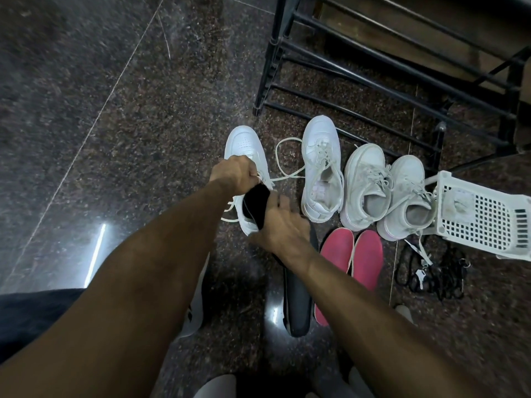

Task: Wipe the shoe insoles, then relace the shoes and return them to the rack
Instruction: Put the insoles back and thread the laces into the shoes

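Both arms reach forward from the bottom edge, forearms bare, the hands close together over the leftmost shoe [244,145]. The left hand [234,173] is knuckles-up, its fingers curled and pinching the white lace [287,175] at the shoe's throat. The right hand [280,225], just at 5 o'clock from the left, shows its back to the camera, fingers bent round a black insole [255,206] whose front end sits in the shoe's opening.

At 6 o'clock from the right hand a second dark insole [298,305] lies flat on the floor [115,110]. At 4 o'clock lie two pink insoles [353,262], side by side and touching.

From 2 to 3 o'clock three more white shoes [365,185] stand in a row, toes away from the person. Further at 3 o'clock a white basket [485,214] lies tipped on its side, with a tangle of black cord [431,277] below it. The black rack [388,81] stands at 1 o'clock. No brand or writing is readable anywhere.
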The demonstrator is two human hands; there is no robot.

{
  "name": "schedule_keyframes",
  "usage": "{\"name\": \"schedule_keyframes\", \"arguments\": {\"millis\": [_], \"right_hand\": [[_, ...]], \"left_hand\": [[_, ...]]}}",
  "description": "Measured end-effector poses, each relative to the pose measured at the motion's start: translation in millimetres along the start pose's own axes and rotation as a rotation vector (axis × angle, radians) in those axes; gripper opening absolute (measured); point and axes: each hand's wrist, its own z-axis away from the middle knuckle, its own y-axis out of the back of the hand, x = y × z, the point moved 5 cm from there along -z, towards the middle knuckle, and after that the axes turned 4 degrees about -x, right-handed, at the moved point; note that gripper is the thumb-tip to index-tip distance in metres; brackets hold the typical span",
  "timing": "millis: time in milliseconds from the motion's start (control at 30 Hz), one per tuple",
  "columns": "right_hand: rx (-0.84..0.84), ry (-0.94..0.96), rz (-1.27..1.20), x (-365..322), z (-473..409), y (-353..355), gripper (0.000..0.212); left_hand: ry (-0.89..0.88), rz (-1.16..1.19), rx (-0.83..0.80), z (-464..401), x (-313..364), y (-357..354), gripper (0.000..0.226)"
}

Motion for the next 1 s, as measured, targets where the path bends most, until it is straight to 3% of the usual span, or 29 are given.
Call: {"name": "schedule_keyframes", "arguments": {"millis": [67, 267, 367, 533, 700, 800, 900, 1000], "right_hand": [[-0.003, -0.034, 0.035, 11, 14, -6, 0.100], [0.060, -0.084, -0.117, 16, 12, -2, 0.055], [0.077, -0.086, -0.188, 6, -7, -2, 0.054], [0.075, -0.123, -0.300, 6, -21, -5, 0.076], [0.042, -0.221, -0.580, 56, -10, -30, 0.035], [0.078, -0.278, -0.680, 66, -9, -35, 0.036], [0.094, -0.316, -0.734, 53, -20, -35, 0.020], [0.112, -0.364, -0.724, 40, -39, -30, 0.018]], "left_hand": [[0.007, 0.012, 0.006, 0, 2, -1, 0.008], [0.012, 0.035, -0.032, 3, 3, -3, 0.007], [0.007, 0.044, -0.033, 4, 1, -3, 0.006], [0.025, 0.092, -0.026, 2, -2, -4, 0.009], [0.036, 0.112, -0.024, 3, 0, -6, 0.014], [0.015, 0.128, -0.045, 4, 1, -8, 0.012], [0.025, 0.126, -0.057, 5, 1, -6, 0.015], [0.014, 0.130, -0.074, 6, 1, -9, 0.016]]}}
